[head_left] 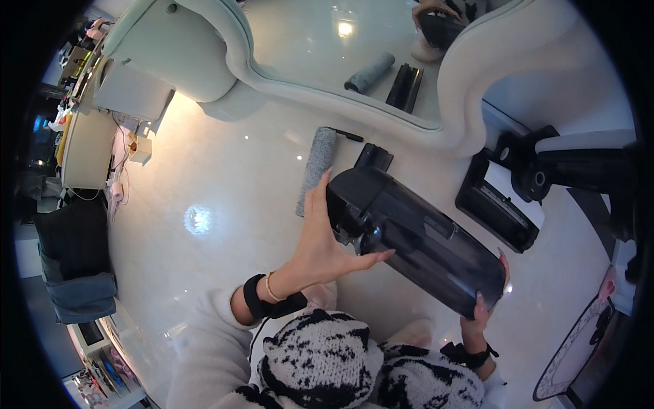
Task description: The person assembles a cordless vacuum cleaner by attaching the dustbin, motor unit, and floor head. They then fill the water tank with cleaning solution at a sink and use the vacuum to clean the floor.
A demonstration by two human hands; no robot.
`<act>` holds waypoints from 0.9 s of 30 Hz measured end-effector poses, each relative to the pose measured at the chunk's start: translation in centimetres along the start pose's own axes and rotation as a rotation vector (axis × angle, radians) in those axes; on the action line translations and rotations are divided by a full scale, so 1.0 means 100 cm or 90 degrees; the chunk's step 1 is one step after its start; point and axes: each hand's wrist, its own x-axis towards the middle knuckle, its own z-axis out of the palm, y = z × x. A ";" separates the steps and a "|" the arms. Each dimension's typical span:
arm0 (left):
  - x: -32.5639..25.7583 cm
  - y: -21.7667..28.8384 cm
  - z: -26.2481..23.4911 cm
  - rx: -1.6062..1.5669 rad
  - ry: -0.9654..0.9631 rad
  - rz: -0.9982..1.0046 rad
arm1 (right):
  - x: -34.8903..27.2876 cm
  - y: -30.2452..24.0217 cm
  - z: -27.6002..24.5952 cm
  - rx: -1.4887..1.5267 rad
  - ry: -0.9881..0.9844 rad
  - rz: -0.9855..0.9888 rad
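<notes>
A dark, see-through water tank [436, 242] with a black lid lies tilted across the middle of the view, off the floor. My left hand [323, 235] is wrapped round its upper end by the lid, thumb on the near side and fingers on the far side. At the lower right end, my right hand [479, 317] grips the tank's bottom, partly hidden behind it. Beyond my left hand, a grey fuzzy roller brush [320, 157] with a black end piece rests on the floor. A black cover piece [375, 157] lies just behind the tank, partly hidden by it.
To the right stands a black and white floor washer [501, 204] with its head on the glossy pale floor [238, 170]. A mirror with a wavy white frame [327, 99] borders the far side. At left are a white cabinet [88, 150] and a dark chair [75, 238].
</notes>
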 end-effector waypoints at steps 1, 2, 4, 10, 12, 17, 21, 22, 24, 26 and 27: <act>0.000 0.000 0.003 -0.011 0.002 -0.012 | -0.006 0.008 -0.006 -0.026 0.005 -0.008; 0.000 -0.001 0.005 -0.020 0.011 -0.016 | -0.012 0.016 -0.011 -0.086 0.002 -0.022; 0.000 -0.001 0.007 -0.013 0.036 0.002 | -0.023 0.032 -0.024 -0.207 -0.001 -0.051; 0.005 -0.007 0.012 0.059 0.127 0.113 | -0.038 0.051 -0.030 -0.202 0.013 -0.007; 0.007 -0.010 0.013 0.050 0.144 0.141 | -0.040 0.049 -0.029 -0.141 0.051 -0.087; 0.009 -0.017 0.012 0.046 0.160 0.169 | -0.065 0.054 -0.039 -0.173 -0.026 -0.032; 0.012 -0.021 0.012 0.030 0.181 0.212 | -0.086 0.061 -0.050 -0.188 -0.125 0.070; 0.013 -0.022 0.010 0.041 0.173 0.220 | -0.087 0.058 -0.049 -0.184 -0.151 0.075; 0.015 -0.025 0.008 0.048 0.172 0.227 | -0.080 0.048 -0.043 -0.158 -0.204 0.027; 0.017 -0.028 0.005 0.048 0.167 0.240 | -0.063 0.032 -0.030 -0.130 -0.254 -0.024; 0.016 -0.029 0.003 0.050 0.151 0.231 | -0.054 0.020 -0.021 -0.117 -0.276 -0.046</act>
